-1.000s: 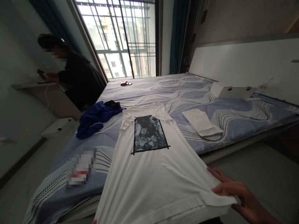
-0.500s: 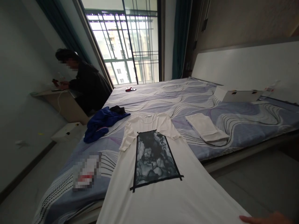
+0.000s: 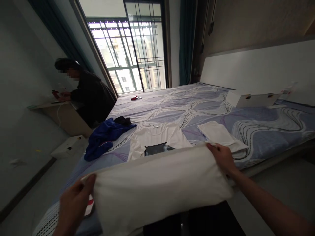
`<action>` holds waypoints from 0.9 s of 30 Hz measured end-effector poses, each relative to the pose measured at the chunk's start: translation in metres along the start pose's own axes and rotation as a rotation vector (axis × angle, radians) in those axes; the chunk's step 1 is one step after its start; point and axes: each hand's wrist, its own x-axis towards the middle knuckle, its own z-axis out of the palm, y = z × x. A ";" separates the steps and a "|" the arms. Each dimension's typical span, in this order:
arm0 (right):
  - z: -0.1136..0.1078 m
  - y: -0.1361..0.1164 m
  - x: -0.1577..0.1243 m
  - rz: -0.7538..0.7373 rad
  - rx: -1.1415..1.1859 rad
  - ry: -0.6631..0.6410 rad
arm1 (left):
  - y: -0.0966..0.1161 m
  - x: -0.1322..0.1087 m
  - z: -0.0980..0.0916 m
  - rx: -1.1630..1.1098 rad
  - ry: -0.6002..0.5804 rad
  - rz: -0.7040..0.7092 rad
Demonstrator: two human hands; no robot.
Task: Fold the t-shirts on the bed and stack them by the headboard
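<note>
A white T-shirt (image 3: 159, 183) with a dark printed panel lies on the bed (image 3: 197, 105), its lower part lifted and folded up toward the collar. My left hand (image 3: 73, 203) is closed on the shirt's left hem corner. At the right hem corner, my right hand (image 3: 221, 157) grips the cloth, near the shirt's middle. Only a strip of the dark print (image 3: 157, 149) shows above the raised fold.
A folded white garment (image 3: 219, 134) lies right of the shirt, a blue garment (image 3: 103, 137) left of it. A white box (image 3: 248, 98) sits near the headboard. Another person (image 3: 91, 95) sits at a desk by the window. Small red item (image 3: 134, 97) lies far on the bed.
Both hands have raised the shirt's bottom hem and carried it forward over the print; earlier the shirt lay flat with only my right hand at its corner.
</note>
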 end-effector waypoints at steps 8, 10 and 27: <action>0.091 0.070 0.084 -0.165 -0.223 -0.113 | -0.043 0.110 0.150 -0.231 -0.173 -0.004; 0.103 0.084 0.101 -0.189 -0.217 -0.121 | -0.053 0.129 0.168 -0.199 -0.079 -0.054; 0.212 0.096 0.304 -0.094 -0.179 -0.008 | -0.023 0.316 0.289 -0.358 -0.051 -0.074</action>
